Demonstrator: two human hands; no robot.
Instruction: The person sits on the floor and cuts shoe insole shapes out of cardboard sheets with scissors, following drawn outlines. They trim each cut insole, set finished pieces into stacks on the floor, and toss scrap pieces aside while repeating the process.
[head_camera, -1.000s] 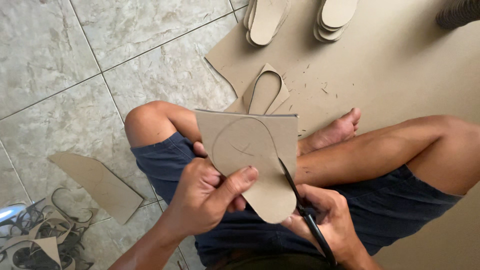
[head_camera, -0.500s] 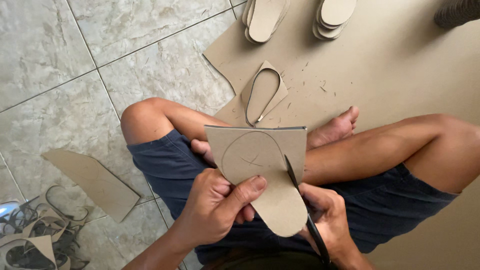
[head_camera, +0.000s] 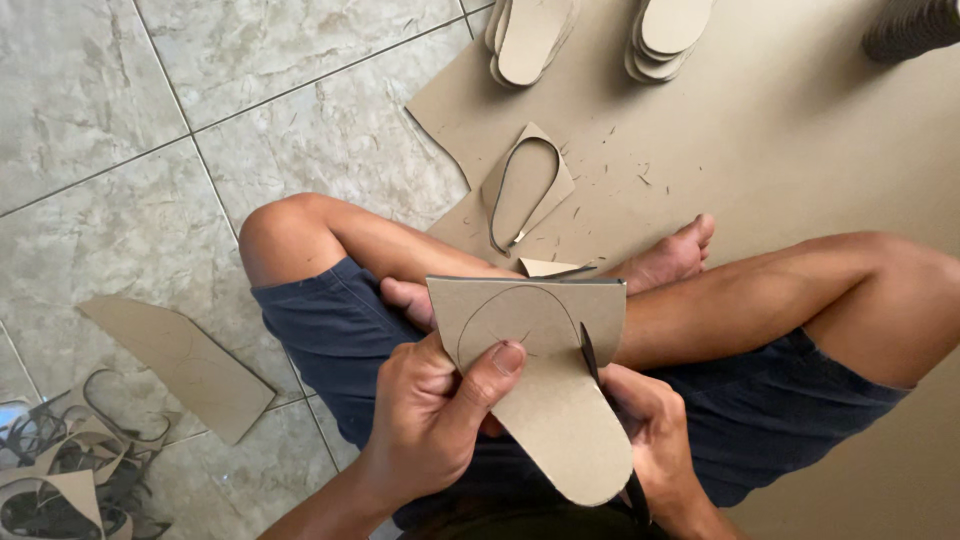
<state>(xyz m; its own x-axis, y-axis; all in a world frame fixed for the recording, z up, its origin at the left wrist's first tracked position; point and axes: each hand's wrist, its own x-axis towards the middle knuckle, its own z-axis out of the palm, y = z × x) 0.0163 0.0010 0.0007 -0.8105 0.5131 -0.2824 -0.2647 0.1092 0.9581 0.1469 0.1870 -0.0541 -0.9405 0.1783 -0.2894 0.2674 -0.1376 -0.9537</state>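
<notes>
I sit cross-legged on the floor and hold a piece of brown cardboard over my lap. A sole shape is drawn on it, and its lower end is cut round. My left hand grips the cardboard from the left, thumb pressed on its face. My right hand holds black scissors, whose blades bite into the cardboard's right edge along the drawn line. Most of the right hand's fingers are hidden behind the cardboard.
A large cardboard sheet covers the floor ahead, with a sole-shaped cutout scrap on it. Two stacks of cut soles lie at the top. An offcut and a scrap pile lie on the tiles at left.
The cardboard has turned and shifted slightly rightward in my hands, and the scissors have advanced up along the drawn line on its right edge.
</notes>
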